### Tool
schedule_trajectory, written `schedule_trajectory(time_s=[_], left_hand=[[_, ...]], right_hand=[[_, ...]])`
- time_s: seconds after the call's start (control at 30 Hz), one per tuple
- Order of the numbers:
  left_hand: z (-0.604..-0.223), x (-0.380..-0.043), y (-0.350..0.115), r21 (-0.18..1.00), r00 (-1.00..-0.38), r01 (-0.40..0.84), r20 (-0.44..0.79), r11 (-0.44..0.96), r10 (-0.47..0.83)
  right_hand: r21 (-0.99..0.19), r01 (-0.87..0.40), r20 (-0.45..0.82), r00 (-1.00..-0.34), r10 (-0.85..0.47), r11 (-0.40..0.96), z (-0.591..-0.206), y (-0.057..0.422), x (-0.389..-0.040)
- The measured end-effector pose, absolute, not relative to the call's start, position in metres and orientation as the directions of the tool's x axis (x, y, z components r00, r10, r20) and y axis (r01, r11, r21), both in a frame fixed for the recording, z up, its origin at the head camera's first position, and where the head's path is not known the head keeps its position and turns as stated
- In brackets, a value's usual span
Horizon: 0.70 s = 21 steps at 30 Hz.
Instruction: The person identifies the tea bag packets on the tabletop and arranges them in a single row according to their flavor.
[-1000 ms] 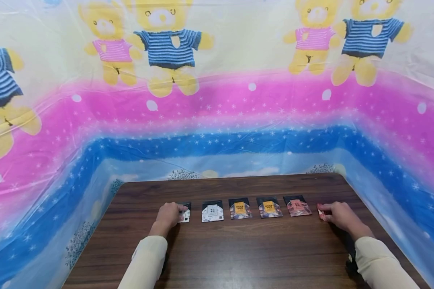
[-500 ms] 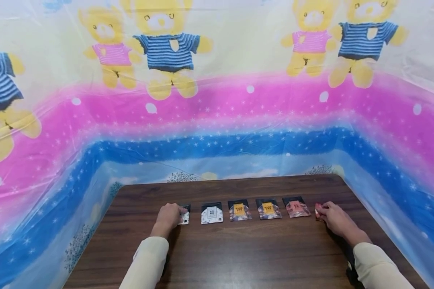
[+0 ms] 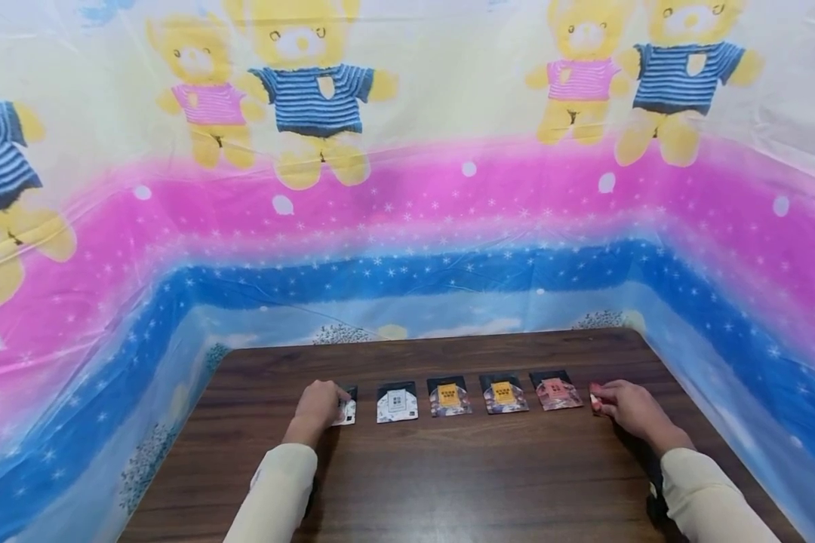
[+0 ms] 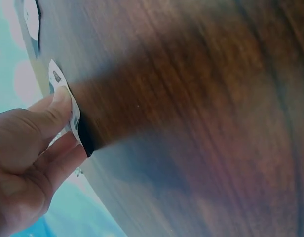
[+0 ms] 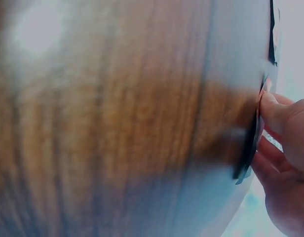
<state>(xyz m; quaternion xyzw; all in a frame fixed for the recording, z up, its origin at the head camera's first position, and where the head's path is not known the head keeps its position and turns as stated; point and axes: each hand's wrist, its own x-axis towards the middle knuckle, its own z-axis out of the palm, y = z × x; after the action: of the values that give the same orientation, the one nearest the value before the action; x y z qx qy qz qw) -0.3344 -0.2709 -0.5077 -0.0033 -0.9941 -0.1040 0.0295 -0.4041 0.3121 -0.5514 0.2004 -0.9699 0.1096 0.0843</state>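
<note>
At the left end of a row of flat sachets, my left hand [image 3: 318, 406] grips a white-and-black sachet [image 3: 347, 412] by its edges. In the left wrist view the thumb lies on that sachet [image 4: 75, 116] and the other fingers are at its far side. My right hand [image 3: 630, 407] holds a red-and-black sachet [image 3: 595, 400] at the right end, largely covered by the fingers. The right wrist view shows the thumb against this sachet's edge [image 5: 251, 136], close to the tabletop. Between the hands lie a white sachet [image 3: 397, 403], two orange-labelled sachets [image 3: 450, 397] and a pink-labelled sachet [image 3: 557, 391].
The brown wood-grain table [image 3: 407, 467] has rounded far corners. Behind and around it hangs a cloth [image 3: 407, 204] printed with teddy bears and pink and blue bands. A small dark object [image 3: 657, 501] shows beneath the right wrist.
My right hand has shifted slightly left with the red sachet, nearer the pink-labelled one. My left hand stays on its sachet. The head view has tilted a little.
</note>
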Motion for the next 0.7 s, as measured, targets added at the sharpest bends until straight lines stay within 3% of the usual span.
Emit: schedule_trajectory(time_s=[0.7], left_hand=[[-0.516,-0.333,-0.268,0.22,-0.998,0.002,0.059,0.976,-0.011]], right_hand=[[-0.327,-0.303,0.11,-0.953,-0.283,0.895,-0.547,0.298,-0.416]])
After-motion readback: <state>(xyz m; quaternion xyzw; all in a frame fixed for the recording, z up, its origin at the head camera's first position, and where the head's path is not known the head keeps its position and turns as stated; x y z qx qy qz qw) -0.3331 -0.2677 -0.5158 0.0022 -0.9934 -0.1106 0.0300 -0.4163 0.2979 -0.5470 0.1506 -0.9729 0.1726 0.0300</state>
